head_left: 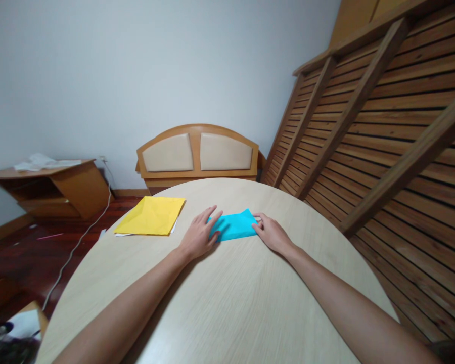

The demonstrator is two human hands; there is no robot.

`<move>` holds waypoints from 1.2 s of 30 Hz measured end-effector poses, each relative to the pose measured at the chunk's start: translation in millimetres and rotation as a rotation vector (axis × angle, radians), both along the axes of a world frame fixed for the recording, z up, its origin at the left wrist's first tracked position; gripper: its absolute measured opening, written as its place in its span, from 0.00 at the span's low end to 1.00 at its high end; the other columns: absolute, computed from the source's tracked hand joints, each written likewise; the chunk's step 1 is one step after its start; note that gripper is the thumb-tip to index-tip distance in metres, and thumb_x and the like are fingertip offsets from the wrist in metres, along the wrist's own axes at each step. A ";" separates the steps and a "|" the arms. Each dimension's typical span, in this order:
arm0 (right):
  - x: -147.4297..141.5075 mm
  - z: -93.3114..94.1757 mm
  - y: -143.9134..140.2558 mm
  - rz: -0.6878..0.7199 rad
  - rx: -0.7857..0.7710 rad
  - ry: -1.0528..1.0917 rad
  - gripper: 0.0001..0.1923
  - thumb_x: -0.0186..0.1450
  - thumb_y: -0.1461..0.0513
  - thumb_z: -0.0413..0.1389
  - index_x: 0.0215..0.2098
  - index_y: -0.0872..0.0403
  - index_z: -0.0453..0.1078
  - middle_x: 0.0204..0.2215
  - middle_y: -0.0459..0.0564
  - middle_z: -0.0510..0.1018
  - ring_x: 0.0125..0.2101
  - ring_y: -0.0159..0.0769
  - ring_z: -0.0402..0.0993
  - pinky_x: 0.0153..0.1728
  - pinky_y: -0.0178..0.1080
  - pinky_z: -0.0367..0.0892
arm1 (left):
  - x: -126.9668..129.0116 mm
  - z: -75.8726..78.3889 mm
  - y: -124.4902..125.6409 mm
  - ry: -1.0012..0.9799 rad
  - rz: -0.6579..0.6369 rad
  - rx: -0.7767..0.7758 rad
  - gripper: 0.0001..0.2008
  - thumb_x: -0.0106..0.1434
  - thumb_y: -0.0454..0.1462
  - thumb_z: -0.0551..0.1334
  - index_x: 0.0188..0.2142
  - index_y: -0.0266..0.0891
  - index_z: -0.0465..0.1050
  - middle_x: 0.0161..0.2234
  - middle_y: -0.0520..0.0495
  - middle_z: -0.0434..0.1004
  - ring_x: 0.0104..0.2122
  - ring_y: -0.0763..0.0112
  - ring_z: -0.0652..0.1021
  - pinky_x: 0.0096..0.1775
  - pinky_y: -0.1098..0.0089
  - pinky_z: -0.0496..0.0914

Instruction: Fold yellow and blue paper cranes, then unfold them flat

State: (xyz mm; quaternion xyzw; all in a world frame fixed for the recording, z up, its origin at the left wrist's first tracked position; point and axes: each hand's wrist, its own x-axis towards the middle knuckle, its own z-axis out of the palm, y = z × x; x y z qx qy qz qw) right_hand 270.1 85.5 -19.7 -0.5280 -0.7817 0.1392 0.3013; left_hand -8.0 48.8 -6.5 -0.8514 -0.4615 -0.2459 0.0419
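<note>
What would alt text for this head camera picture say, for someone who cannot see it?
Two bare hands press a folded blue paper flat on a round, light wooden table: the left hand lies on its left end, the right hand at its right edge. A yellow paper lies farther left on the table, with a wooden headboard against the wall behind.

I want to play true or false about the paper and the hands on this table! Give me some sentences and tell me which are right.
1. The left hand lies flat on the blue paper. True.
2. The yellow paper is under the right hand. False: it lies apart, beyond the left hand; the right hand touches the blue paper's edge.
3. The table is round and pale wood. True.
4. The blue paper is crumpled into a ball. False: it lies flat and folded.
5. Both hands touch the blue paper. True.
</note>
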 end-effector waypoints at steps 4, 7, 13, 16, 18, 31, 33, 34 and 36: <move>-0.2 2.5 -2.0 -0.061 0.051 -0.104 0.21 0.68 0.60 0.52 0.58 0.55 0.63 0.38 0.53 0.78 0.39 0.42 0.73 0.40 0.40 0.65 | 6.0 -6.9 -2.9 0.137 -0.092 -0.215 0.26 0.72 0.45 0.51 0.67 0.41 0.58 0.71 0.39 0.45 0.69 0.49 0.51 0.65 0.46 0.51; -6.7 11.1 -9.0 -0.065 0.189 -0.184 0.20 0.69 0.60 0.50 0.58 0.56 0.66 0.47 0.58 0.76 0.47 0.47 0.71 0.49 0.45 0.64 | 6.3 -7.9 -3.7 0.162 -0.107 -0.291 0.26 0.73 0.47 0.48 0.66 0.41 0.60 0.69 0.40 0.51 0.68 0.52 0.54 0.65 0.47 0.51; -40.6 18.3 -40.3 0.250 0.172 -0.224 0.24 0.72 0.55 0.46 0.63 0.54 0.63 0.61 0.55 0.69 0.60 0.45 0.62 0.63 0.47 0.54 | 11.7 -1.5 -7.3 0.123 -0.184 -0.246 0.23 0.74 0.44 0.46 0.62 0.42 0.67 0.63 0.42 0.67 0.62 0.56 0.66 0.62 0.53 0.59; -49.9 8.2 -46.1 0.324 -0.005 -0.284 0.30 0.73 0.51 0.41 0.69 0.54 0.54 0.68 0.54 0.57 0.68 0.45 0.51 0.67 0.50 0.45 | 13.4 -2.2 -7.9 0.105 -0.232 -0.238 0.22 0.74 0.43 0.47 0.62 0.42 0.66 0.62 0.42 0.68 0.60 0.59 0.68 0.61 0.56 0.62; -49.6 1.6 -42.9 0.326 -0.095 -0.316 0.33 0.73 0.47 0.39 0.71 0.54 0.50 0.70 0.53 0.53 0.69 0.46 0.45 0.68 0.51 0.42 | 13.1 -4.5 -7.3 0.119 -0.214 -0.261 0.25 0.73 0.45 0.49 0.65 0.40 0.62 0.65 0.40 0.62 0.64 0.56 0.64 0.63 0.54 0.59; -18.3 -5.0 -11.5 0.071 -0.187 -0.438 0.38 0.71 0.42 0.39 0.72 0.52 0.47 0.71 0.52 0.45 0.70 0.52 0.38 0.67 0.59 0.39 | 12.2 -11.9 -6.2 0.213 -0.066 -0.393 0.32 0.73 0.51 0.45 0.70 0.41 0.46 0.71 0.41 0.41 0.70 0.55 0.47 0.67 0.51 0.46; -12.7 -4.9 -7.8 -0.020 -0.162 -0.425 0.38 0.71 0.43 0.41 0.71 0.54 0.48 0.71 0.54 0.48 0.70 0.53 0.40 0.66 0.60 0.39 | 12.3 -11.0 -6.8 0.218 -0.062 -0.398 0.32 0.73 0.51 0.45 0.70 0.40 0.47 0.71 0.41 0.41 0.70 0.55 0.47 0.67 0.51 0.46; -11.3 -4.1 -7.0 -0.052 -0.122 -0.416 0.37 0.71 0.44 0.42 0.71 0.56 0.50 0.70 0.56 0.50 0.70 0.54 0.41 0.66 0.60 0.39 | 12.6 -10.3 -7.3 0.215 -0.059 -0.397 0.32 0.72 0.51 0.45 0.70 0.39 0.47 0.71 0.41 0.42 0.70 0.54 0.47 0.66 0.51 0.47; -13.1 -1.3 -8.4 -0.057 -0.009 -0.389 0.34 0.71 0.49 0.44 0.69 0.58 0.54 0.69 0.58 0.54 0.69 0.52 0.44 0.67 0.58 0.40 | 13.3 -8.5 -8.6 0.202 -0.056 -0.382 0.32 0.72 0.51 0.46 0.70 0.39 0.48 0.71 0.41 0.43 0.69 0.53 0.49 0.66 0.50 0.48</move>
